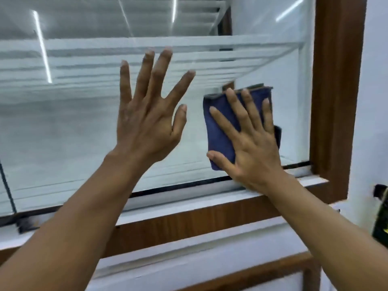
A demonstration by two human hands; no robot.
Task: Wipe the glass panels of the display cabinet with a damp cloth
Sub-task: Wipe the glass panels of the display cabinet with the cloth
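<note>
Glass panel point(63, 133) fills the left and centre, white slatted shelf point(210, 59) visible behind it; left hand point(147, 116) is raised in front of the pane, fingers spread and straight, holding nothing, can't tell if it touches the glass. Just right of it, folded blue cloth point(218, 131) sits flat on the pane near the lower right corner, pinned by right hand point(249, 148), palm flat and fingers straight, pressing rather than gripping. Brown wood frame point(336, 80) runs just beside the cloth, dark object point(381, 217) at far right edge, too cut off to identify.
</note>
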